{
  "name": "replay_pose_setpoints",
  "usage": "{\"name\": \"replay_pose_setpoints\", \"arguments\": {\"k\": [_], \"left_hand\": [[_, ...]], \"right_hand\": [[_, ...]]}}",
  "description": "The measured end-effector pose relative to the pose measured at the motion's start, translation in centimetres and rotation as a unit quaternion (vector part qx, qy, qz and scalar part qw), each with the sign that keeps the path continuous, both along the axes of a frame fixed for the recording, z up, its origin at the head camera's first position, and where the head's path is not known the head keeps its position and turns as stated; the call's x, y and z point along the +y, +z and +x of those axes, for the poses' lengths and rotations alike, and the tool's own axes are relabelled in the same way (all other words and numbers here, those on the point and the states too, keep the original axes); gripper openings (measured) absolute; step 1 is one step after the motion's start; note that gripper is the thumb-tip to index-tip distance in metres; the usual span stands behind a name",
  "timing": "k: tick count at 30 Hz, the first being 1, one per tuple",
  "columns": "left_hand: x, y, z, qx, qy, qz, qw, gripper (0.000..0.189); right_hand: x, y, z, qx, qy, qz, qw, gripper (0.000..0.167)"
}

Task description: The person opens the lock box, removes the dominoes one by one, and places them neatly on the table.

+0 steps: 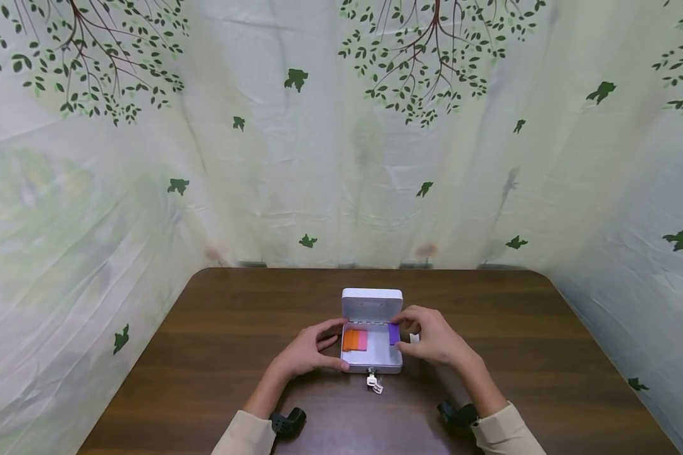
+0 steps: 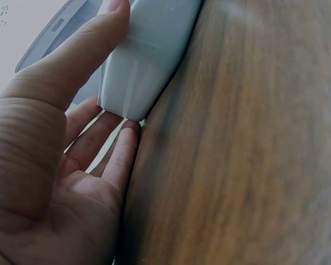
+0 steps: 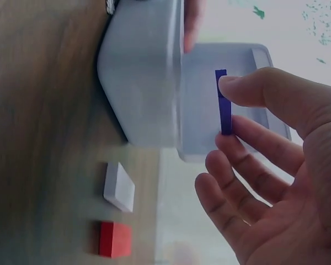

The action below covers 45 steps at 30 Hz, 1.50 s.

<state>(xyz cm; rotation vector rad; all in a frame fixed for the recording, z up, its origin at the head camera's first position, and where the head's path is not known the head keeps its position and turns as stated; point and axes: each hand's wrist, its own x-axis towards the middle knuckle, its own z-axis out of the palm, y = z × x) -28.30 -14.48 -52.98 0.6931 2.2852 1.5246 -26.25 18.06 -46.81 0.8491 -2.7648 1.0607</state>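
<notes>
Over the right end of the white box (image 1: 384, 368), the nearer, right hand (image 1: 434, 336) pinches the purple block (image 1: 394, 334), long axis along the box's right wall, while the left hand (image 1: 309, 351) grips the box's left side.

"Enclosure?"
"Pale, patterned fabric (image 1: 341, 158) on the far side, left and right; creases run across the left panel (image 1: 91, 253)."
"Markings?"
"Leafy branches (image 1: 435, 19) printed hanging from the top; scattered dark-green leaf-like shapes (image 1: 296, 79) below."
"Furniture?"
"One brown wood-grain desk (image 1: 546, 354), rounded far corners, far edge near the fabric."
"Lighting?"
"Bright on the fabric; a soft sheen on the desk's near part."
</notes>
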Motion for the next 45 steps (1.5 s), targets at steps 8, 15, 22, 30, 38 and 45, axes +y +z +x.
{"name": "replay_pose_setpoints", "arguments": {"k": [8, 15, 22, 30, 38, 45], "left_hand": [[-0.1, 0.0, -0.1, -0.001, -0.005, 0.005, 1.0000, 0.092], [-0.1, 0.0, 0.0, -0.010, -0.002, 0.004, 0.9999, 0.093], [-0.2, -0.1, 0.0, -0.006, -0.006, 0.010, 0.9999, 0.092], [-0.1, 0.0, 0.0, -0.007, -0.005, 0.009, 0.9999, 0.091], [-0.1, 0.0, -0.2, -0.002, -0.007, 0.006, 1.0000, 0.092], [-0.1, 0.1, -0.1, 0.002, -0.011, 0.005, 0.9999, 0.092]], "right_hand": [[1.5, 0.2, -0.2, -0.031, -0.013, -0.026, 0.9991, 0.039], [3.2, 0.5, -0.4, -0.037, 0.001, -0.047, 0.9982, 0.039], [5.2, 0.7, -0.5, -0.059, -0.007, -0.032, 0.9978, 0.042], [7.3, 0.5, -0.6, -0.092, -0.012, -0.042, 0.9948, 0.041], [8.4, -0.3, -0.8, -0.122, -0.024, -0.028, 0.9918, 0.042], [9.4, -1.0, -0.8, -0.128, -0.035, -0.006, 0.9911, 0.040]]}}
